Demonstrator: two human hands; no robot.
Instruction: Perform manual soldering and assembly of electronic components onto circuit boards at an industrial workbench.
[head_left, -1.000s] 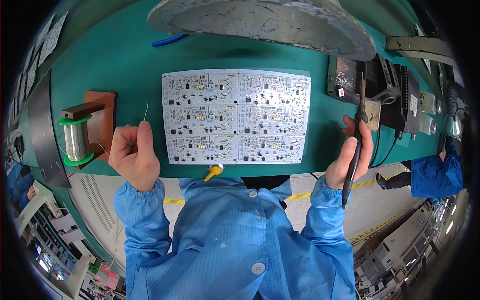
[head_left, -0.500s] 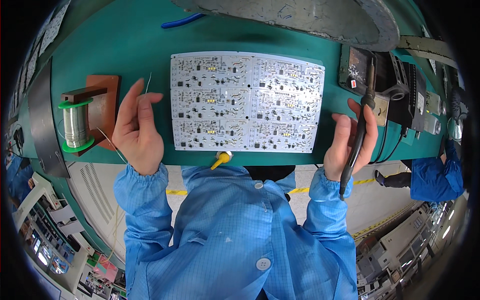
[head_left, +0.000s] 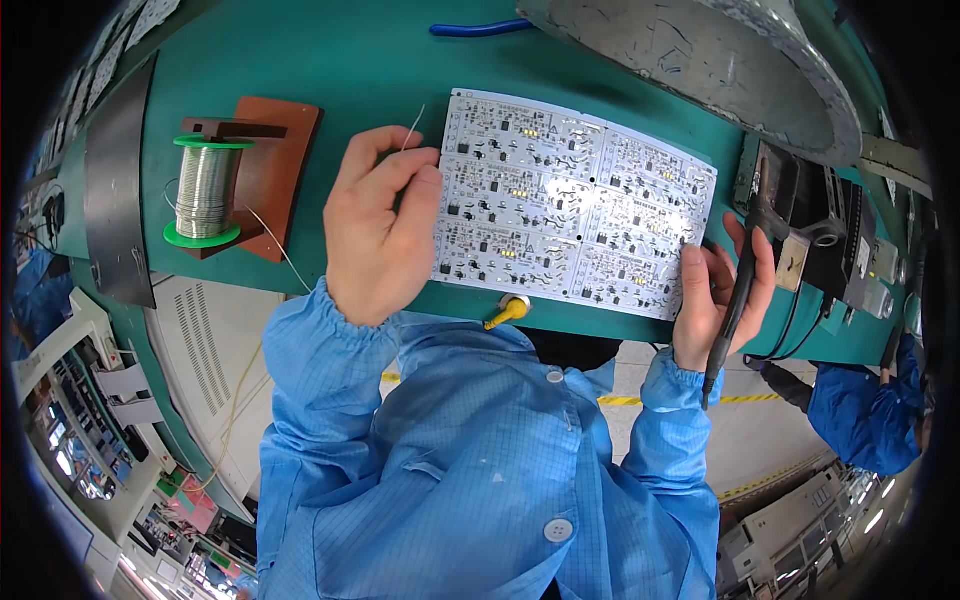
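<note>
A white circuit board panel point(head_left: 570, 205) with rows of small parts lies on the green mat point(head_left: 370, 70). At its left edge is my left hand point(head_left: 385, 225), closed round a thin solder wire point(head_left: 416, 124) whose tip sticks up past the fingers. My right hand point(head_left: 705, 315) holds a black soldering iron point(head_left: 736, 310), its cable end slanting down past the wrist. That hand's thumb and fingertips are at the board's right edge; whether they press on it I cannot tell. A solder spool point(head_left: 207, 190) with green flanges feeds wire toward my left sleeve.
The spool sits on a brown stand point(head_left: 285, 180). A yellow-handled knob point(head_left: 508, 311) is at the table's front edge. Overhead at the far right hangs a large grey metal hood point(head_left: 690, 60). Right of the board is a dark soldering station point(head_left: 830, 220); a blue cable point(head_left: 480, 30) lies behind.
The view has shifted. My left hand has come right to the board's left edge with the wire, and my right hand has moved in to the right edge. The board appears slightly tilted now.
</note>
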